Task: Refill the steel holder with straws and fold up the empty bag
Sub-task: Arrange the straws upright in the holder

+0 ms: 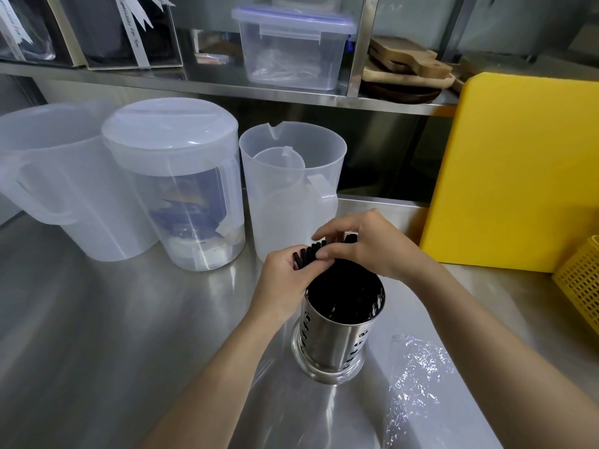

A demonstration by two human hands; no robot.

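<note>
A perforated steel holder (337,345) stands upright on the steel counter (97,335), near the middle. A bundle of black straws (327,267) stands in it, their tops fanned out above the rim. My left hand (285,283) grips the straws from the left side. My right hand (366,244) pinches the straw tops from above and the right. A clear, crinkled plastic bag (418,380) lies flat on the counter to the right of the holder, under my right forearm.
Three translucent plastic jugs stand behind the holder: one at far left (48,176), a lidded one (175,183), an open one (291,183). A yellow cutting board (518,176) leans at right, beside a yellow basket (580,286). A shelf (227,89) runs above.
</note>
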